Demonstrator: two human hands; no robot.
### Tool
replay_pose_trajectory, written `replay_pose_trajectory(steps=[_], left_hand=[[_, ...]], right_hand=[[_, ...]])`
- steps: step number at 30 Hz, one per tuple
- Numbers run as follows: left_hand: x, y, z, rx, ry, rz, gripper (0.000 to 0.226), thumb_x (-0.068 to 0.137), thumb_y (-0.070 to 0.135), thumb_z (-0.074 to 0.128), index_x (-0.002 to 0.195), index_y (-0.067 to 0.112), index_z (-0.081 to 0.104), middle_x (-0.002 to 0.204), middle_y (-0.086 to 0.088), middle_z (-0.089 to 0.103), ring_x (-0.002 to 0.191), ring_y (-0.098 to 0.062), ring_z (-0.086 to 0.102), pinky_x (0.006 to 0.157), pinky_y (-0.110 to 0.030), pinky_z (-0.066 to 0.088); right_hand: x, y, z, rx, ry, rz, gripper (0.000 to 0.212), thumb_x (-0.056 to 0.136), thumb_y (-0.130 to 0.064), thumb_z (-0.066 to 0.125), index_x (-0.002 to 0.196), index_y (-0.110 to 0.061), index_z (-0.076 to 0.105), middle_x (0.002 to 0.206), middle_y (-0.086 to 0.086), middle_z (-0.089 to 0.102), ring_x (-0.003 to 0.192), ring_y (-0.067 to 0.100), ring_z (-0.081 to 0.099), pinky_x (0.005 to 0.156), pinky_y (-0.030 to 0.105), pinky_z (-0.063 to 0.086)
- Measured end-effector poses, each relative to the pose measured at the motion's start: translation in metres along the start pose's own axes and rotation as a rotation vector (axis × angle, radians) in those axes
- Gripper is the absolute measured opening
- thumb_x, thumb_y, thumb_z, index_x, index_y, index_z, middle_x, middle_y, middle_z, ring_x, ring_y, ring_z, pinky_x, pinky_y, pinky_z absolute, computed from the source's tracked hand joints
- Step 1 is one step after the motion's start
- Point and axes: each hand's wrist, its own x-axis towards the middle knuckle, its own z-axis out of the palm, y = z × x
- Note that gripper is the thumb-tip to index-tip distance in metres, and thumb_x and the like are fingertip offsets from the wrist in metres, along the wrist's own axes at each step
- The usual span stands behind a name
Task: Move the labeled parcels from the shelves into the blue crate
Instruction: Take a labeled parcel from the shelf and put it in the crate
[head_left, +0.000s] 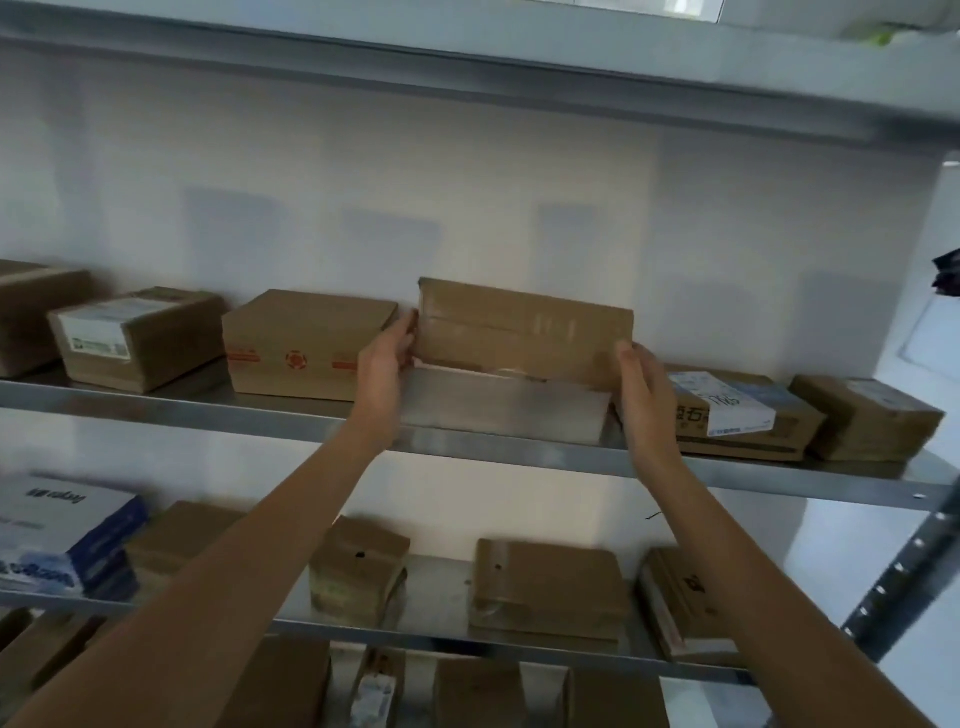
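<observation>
A flat brown cardboard parcel (524, 332), taped along its face, is tilted up on its edge above the upper metal shelf (498, 452). My left hand (387, 364) grips its left end. My right hand (641, 387) grips its lower right corner. Beside it on the same shelf lie more parcels: a brown box with red print (306, 345) to the left, a box with a white label (135, 338) further left, and a labeled box (737, 410) to the right. The blue crate is out of view.
Another brown box (867, 415) sits at the shelf's right end. The lower shelf (441, 597) holds several brown parcels and a blue-and-white carton (62, 540) at the left. A shelf runs overhead, and a perforated metal upright (904, 561) stands at the right.
</observation>
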Motion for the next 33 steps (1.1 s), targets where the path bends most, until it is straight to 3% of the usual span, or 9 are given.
replay_pose_trajectory(steps=[2,5,7,10,15,22,27,31,33], left_hand=[[0.001,0.005,0.005,-0.011,0.011,0.024,0.021,0.099,0.023,0.046,0.103,0.020,0.066,0.098,0.008,0.069,0.095,-0.008,0.065,0.089,-0.023,0.050],[0.002,0.007,0.008,0.026,0.043,0.002,0.022,0.098,0.023,0.047,0.096,0.026,0.069,0.096,0.009,0.072,0.103,-0.012,0.065,0.086,-0.024,0.051],[0.003,0.008,0.008,0.037,0.067,-0.015,0.025,0.097,0.021,0.045,0.102,0.029,0.068,0.101,0.008,0.071,0.106,-0.013,0.063,0.078,-0.022,0.050],[0.001,0.008,0.006,0.057,0.063,0.027,0.034,0.095,0.012,0.042,0.106,0.034,0.066,0.101,0.009,0.068,0.099,-0.010,0.060,0.075,-0.017,0.049],[-0.003,0.010,0.002,0.110,-0.011,0.107,0.036,0.093,0.015,0.046,0.101,0.043,0.067,0.118,0.015,0.062,0.120,-0.009,0.051,0.112,-0.039,0.036],[0.002,0.018,-0.004,0.126,-0.012,0.213,0.044,0.090,0.032,0.063,0.132,0.022,0.054,0.126,0.002,0.061,0.116,-0.017,0.059,0.093,-0.039,0.053],[0.002,0.038,0.012,0.027,0.024,0.303,0.044,0.083,0.038,0.071,0.120,0.020,0.056,0.117,0.001,0.064,0.111,-0.014,0.061,0.098,-0.038,0.050],[-0.015,0.028,0.041,0.040,-0.039,0.130,0.066,0.082,0.051,0.067,0.140,0.039,0.037,0.146,-0.001,0.042,0.132,-0.022,0.042,0.105,-0.051,0.038],[-0.027,0.016,0.055,0.036,-0.195,0.021,0.058,0.089,0.050,0.059,0.141,0.044,0.036,0.133,0.004,0.058,0.123,-0.022,0.054,0.099,-0.054,0.044]], right_hand=[[0.002,-0.012,-0.004,0.068,-0.015,0.006,0.030,0.096,-0.049,0.049,0.114,-0.030,0.063,0.110,-0.019,0.064,0.105,-0.004,0.058,0.089,0.011,0.043],[0.008,-0.019,-0.006,0.063,-0.049,0.012,0.057,0.082,-0.067,0.048,0.122,-0.030,0.065,0.123,-0.007,0.066,0.116,0.011,0.059,0.106,0.039,0.044],[0.011,-0.020,-0.006,0.047,-0.066,0.007,0.050,0.084,-0.066,0.047,0.115,-0.032,0.066,0.120,-0.002,0.067,0.114,0.015,0.060,0.104,0.046,0.045],[0.012,-0.021,-0.004,0.009,-0.097,0.003,0.043,0.081,-0.065,0.047,0.105,-0.036,0.067,0.117,0.005,0.064,0.114,0.021,0.059,0.101,0.049,0.046],[0.009,-0.021,-0.002,0.021,-0.099,0.027,0.054,0.071,-0.067,0.053,0.109,-0.031,0.067,0.122,0.010,0.059,0.109,0.018,0.061,0.097,0.043,0.050],[0.005,-0.017,-0.002,0.258,-0.080,0.104,0.040,0.089,-0.042,0.064,0.113,-0.016,0.043,0.114,0.010,0.062,0.103,0.019,0.064,0.087,0.040,0.056],[-0.002,-0.012,0.003,0.511,-0.165,0.222,0.095,0.060,-0.048,0.085,0.132,-0.004,0.042,0.120,0.018,0.065,0.105,0.035,0.065,0.073,0.043,0.060],[-0.022,-0.009,0.023,0.725,-0.192,0.320,0.059,0.080,-0.040,0.069,0.130,-0.012,0.053,0.119,0.013,0.068,0.097,0.024,0.066,0.067,0.037,0.057],[-0.034,-0.006,0.033,0.736,-0.265,0.335,0.035,0.089,-0.035,0.059,0.119,-0.016,0.061,0.109,0.009,0.072,0.095,0.021,0.067,0.079,0.044,0.056]])
